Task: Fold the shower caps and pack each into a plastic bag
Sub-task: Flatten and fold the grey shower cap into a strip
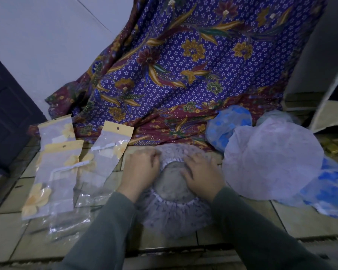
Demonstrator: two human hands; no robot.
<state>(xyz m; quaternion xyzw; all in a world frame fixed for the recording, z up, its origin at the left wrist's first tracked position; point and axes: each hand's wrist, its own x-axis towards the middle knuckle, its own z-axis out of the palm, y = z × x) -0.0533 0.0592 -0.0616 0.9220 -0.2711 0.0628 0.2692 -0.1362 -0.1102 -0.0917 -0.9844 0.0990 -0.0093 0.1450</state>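
Note:
A lavender shower cap (pixel 174 217) lies on the tiled floor in front of me, its gathered elastic opening facing up. My left hand (pixel 141 168) is on the cap's far left edge with fingers curled into the fabric. My right hand (pixel 202 173) rests on the right side of the elastic rim, fingers spread and fairly flat. Several clear plastic bags with yellow header cards (pixel 57 172) lie to the left, one of them (pixel 109 151) close to my left hand. Motion blur hides the fingertips.
More shower caps are piled at the right: a pale pink one (pixel 271 162), a blue-dotted one (pixel 227 125) behind it and another blue one (pixel 330 190) at the right edge. A purple floral cloth (pixel 183 75) hangs behind. A dark door (pixel 6 117) is at the left.

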